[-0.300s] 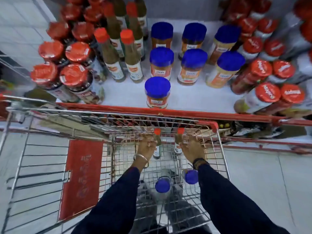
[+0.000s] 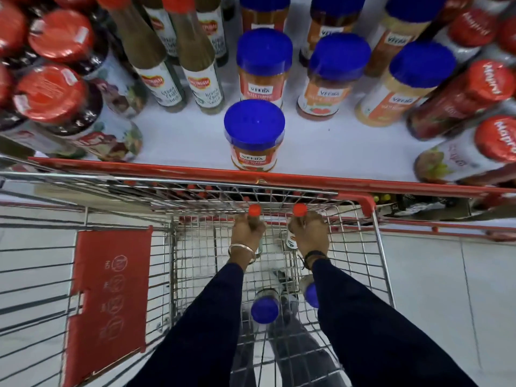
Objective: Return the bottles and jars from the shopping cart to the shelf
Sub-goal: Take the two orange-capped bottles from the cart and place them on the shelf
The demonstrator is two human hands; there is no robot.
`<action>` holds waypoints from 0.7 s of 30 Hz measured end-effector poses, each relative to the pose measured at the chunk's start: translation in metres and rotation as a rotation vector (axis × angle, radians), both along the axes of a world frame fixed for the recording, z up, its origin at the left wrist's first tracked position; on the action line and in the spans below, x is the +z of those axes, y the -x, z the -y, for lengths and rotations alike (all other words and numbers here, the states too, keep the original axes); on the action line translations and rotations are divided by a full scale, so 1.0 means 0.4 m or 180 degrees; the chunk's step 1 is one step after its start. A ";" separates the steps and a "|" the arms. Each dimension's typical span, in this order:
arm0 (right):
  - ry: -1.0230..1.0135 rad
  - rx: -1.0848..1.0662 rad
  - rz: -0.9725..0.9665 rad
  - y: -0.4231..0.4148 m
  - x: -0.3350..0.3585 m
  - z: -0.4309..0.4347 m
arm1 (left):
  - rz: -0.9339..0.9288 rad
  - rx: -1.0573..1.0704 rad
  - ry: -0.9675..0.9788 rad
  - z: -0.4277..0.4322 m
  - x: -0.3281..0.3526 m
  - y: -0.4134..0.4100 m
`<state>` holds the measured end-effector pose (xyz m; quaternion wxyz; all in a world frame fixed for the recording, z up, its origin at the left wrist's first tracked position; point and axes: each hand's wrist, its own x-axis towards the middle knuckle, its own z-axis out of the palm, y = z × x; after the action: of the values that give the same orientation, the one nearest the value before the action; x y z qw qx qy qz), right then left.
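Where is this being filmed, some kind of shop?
Most likely a supermarket aisle. A wire shopping cart stands against a white shelf with a red front edge, stocked with rows of identical blue-lidded jars and red-capped bottles. Each hand holds a red-capped bottle over the cart.

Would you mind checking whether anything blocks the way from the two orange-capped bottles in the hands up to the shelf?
Only the cart's front rim and the shelf's red edge lie between; both bottles must be lifted over them. A blue-lidded jar stands near the shelf's front.
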<state>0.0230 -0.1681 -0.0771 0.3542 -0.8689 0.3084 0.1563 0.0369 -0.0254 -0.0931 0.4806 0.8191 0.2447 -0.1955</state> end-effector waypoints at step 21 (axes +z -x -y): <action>-0.0590 0.0510 0.0740 0.117 0.173 -0.005 | 0.0624 -0.0135 0.0021 -0.084 0.168 0.137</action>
<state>-0.0237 -0.1661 -0.0081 0.4525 -0.8666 0.1794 0.1102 -0.0181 0.0084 -0.0261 0.5007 0.8377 0.1784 -0.1253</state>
